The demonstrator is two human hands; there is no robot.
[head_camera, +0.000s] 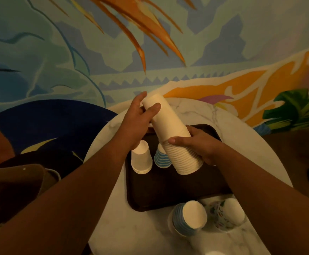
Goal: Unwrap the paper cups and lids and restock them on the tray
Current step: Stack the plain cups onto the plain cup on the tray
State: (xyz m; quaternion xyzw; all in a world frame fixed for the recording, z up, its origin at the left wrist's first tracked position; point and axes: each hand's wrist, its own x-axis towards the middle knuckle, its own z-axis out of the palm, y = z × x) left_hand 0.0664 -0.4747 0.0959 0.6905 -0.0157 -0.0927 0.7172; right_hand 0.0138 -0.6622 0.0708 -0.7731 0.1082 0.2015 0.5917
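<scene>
painted mural wall behind round marble table.

5 cup stacks, 1 tray, 1 table, 2 hands.

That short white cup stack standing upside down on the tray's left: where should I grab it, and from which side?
Grip the short white cup stack round its mid wall from above left. It stands bottom-up, so the closed narrow end faces you, and the blue-striped stack crowds its right.
</scene>
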